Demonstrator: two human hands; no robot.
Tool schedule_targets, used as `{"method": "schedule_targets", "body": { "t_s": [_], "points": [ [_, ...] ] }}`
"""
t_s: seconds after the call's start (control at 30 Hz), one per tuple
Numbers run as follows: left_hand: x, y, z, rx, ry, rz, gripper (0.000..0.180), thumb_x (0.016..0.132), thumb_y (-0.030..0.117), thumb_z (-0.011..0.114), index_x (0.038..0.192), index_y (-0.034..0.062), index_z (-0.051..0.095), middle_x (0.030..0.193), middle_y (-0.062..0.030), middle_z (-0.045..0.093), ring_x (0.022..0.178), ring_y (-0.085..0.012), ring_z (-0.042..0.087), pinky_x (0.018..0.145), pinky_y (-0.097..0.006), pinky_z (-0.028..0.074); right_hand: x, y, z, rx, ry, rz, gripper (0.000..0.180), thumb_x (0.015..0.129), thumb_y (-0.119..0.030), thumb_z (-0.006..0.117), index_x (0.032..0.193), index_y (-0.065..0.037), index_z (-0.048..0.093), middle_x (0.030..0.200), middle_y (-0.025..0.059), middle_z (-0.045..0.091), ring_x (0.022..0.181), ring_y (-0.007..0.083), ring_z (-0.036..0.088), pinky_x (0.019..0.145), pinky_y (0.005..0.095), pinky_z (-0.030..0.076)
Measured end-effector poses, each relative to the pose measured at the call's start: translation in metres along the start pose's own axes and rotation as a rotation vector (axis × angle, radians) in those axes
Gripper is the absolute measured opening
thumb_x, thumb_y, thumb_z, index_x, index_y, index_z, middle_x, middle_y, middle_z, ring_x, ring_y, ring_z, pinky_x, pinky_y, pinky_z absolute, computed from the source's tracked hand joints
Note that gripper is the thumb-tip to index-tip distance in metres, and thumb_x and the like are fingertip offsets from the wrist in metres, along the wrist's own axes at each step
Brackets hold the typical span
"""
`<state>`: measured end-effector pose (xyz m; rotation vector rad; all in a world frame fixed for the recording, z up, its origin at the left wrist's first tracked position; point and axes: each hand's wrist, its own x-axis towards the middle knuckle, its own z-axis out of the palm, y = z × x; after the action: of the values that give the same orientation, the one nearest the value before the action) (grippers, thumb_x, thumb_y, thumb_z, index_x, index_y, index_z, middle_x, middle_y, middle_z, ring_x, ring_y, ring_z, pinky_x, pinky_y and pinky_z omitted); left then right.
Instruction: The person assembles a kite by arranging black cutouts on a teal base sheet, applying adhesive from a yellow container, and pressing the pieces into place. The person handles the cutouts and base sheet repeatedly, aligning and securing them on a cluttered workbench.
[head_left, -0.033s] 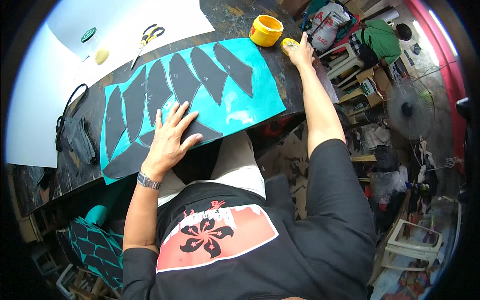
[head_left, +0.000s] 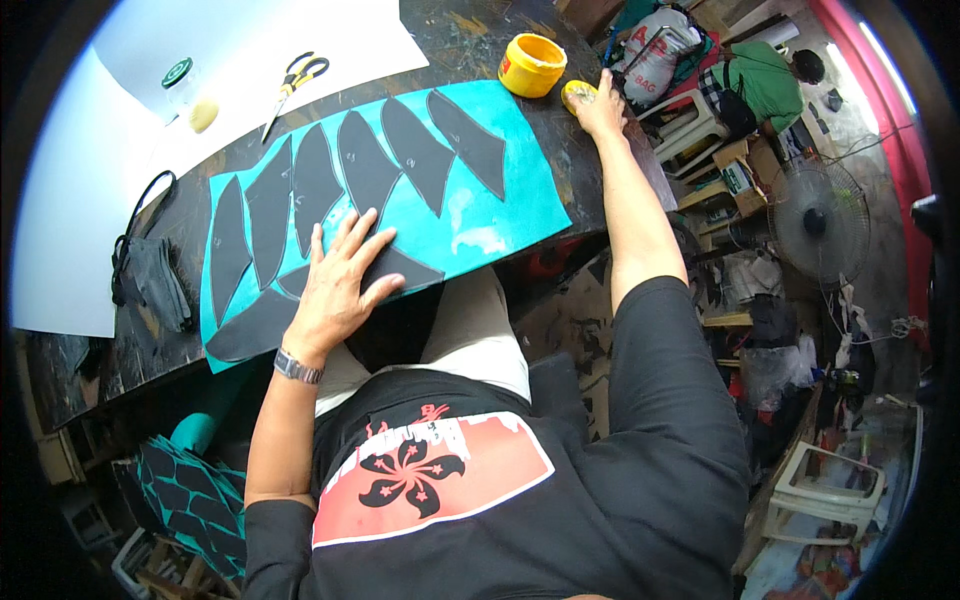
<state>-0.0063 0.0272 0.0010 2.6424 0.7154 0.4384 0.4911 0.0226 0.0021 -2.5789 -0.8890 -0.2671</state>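
Observation:
A bright teal sheet (head_left: 530,185) lies on the dark worktable. Several curved, pointed black cut pieces (head_left: 418,150) are laid across it, some with small pale marks. My left hand (head_left: 345,270) rests flat on the black pieces near the sheet's front edge, fingers spread, covering part of them. Off the sheet's far right corner, my right hand (head_left: 604,110) grips the edge of a round yellow lid (head_left: 578,95); its fingertips are partly hidden. Beside the lid stands an open yellow jar (head_left: 532,68).
Scissors (head_left: 293,88) with yellow-black handles lie on white sheeting (head_left: 370,45) by a green-lidded clear jar (head_left: 180,82). Dark folded material (head_left: 158,280) sits at left. A fan (head_left: 815,215), plastic stools (head_left: 828,490) and a person in green (head_left: 765,85) are at right.

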Motion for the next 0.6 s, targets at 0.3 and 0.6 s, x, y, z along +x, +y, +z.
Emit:
{"method": "schedule_targets", "body": {
  "t_s": [0.3,0.6],
  "points": [
    [0.004,0.007,-0.003,0.035,-0.006,-0.019,0.071,0.083,0.054,0.070,0.139,0.0143,0.054,0.153,-0.0121,0.041,0.144,-0.0331,0.033,0.120,-0.058,0.012,0.009,0.008,0.013,-0.007,-0.036,-0.091,0.081,0.083,-0.051,0.069,0.151,-0.021,0.038,0.143,0.0237,0.046,0.128,0.0420,0.049,0.104,0.0492,0.042],
    [0.006,0.007,-0.004,0.024,0.004,-0.036,0.069,0.082,0.053,0.071,0.137,0.0139,0.056,0.152,-0.0119,0.043,0.143,-0.0325,0.034,0.120,-0.059,0.013,0.052,-0.041,-0.003,0.881,0.071,-0.367,0.076,0.082,-0.045,0.074,0.144,-0.010,0.046,0.135,0.0219,0.058,0.119,0.0358,0.061,0.102,0.0403,0.046]
  ]
}}
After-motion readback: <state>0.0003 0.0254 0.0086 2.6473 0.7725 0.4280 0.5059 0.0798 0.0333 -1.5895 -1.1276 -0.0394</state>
